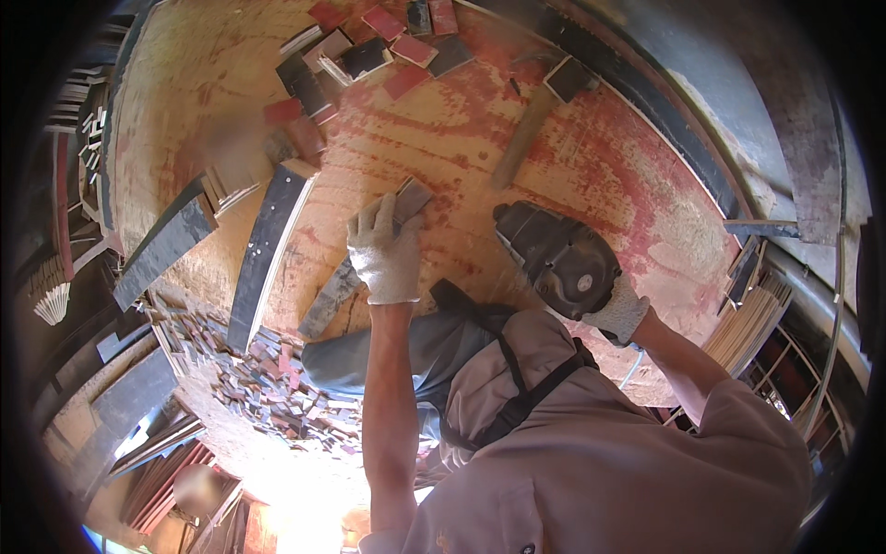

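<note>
My left hand (383, 251), in a pale knitted glove, is closed over a small dark plywood piece (413, 198) on the work surface. A narrow grey strip (330, 297) comes out below that hand; whether it joins the piece is hidden. My right hand (623, 314), also gloved, grips the rear of a black power tool (563, 263) with a rounded, ribbed body. The tool is to the right of the left hand, its front pointing up and left; its exact kind is unclear. To the left lies a long black-faced strip (263, 249) with several pale dots.
The work surface (443, 138) is worn reddish plywood. Black and red offcuts (369, 55) lie loosely at the far side. A hammer-like tool (524, 134) lies ahead of the power tool. Many small wood scraps (277, 379) cover the lower left; stacked boards (752, 319) stand at right.
</note>
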Available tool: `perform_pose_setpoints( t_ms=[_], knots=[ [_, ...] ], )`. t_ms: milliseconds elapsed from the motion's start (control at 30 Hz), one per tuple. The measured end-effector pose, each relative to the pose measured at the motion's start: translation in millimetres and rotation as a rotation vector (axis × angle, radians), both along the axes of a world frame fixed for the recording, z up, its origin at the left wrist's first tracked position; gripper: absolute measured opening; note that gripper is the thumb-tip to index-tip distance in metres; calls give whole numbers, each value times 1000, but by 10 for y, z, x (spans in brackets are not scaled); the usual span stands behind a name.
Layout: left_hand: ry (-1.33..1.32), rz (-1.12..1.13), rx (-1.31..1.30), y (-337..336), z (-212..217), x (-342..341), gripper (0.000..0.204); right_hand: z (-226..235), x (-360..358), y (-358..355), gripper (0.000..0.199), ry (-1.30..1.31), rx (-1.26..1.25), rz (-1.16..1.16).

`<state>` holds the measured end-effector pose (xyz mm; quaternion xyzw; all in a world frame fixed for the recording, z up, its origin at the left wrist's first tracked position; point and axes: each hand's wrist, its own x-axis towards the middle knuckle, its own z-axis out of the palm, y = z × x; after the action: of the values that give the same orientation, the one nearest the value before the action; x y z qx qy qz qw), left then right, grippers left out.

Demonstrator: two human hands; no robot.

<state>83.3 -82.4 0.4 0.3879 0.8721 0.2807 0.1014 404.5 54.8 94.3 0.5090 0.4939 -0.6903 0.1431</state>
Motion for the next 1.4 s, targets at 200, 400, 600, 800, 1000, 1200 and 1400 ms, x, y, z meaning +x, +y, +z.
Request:
perform_pose_setpoints(
  t_ms=[200,400,600,800,1000,1200,1400],
  knots=[
    [-48,3,-23,-21,-15,-39,49,-184,64,-14,84,42,299,517],
    [-20,34,-40,-25,-29,-60,48,-384,-480,163,55,37,289,886],
    [-10,66,-42,-54,-56,-1,47,-74,-1049,147,22,43,303,578],
    [-31,108,27,-46,-72,-16,48,-171,-929,134,18,189,499,657],
    [-37,106,124,-139,-181,17,58,-166,-1002,161,17,226,503,684],
    [46,214,54,-369,-176,22,76,-128,-1026,209,48,-3,410,796],
    [21,68,-155,-749,-32,-257,64,-44,-875,188,52,-51,334,630]
  ],
)
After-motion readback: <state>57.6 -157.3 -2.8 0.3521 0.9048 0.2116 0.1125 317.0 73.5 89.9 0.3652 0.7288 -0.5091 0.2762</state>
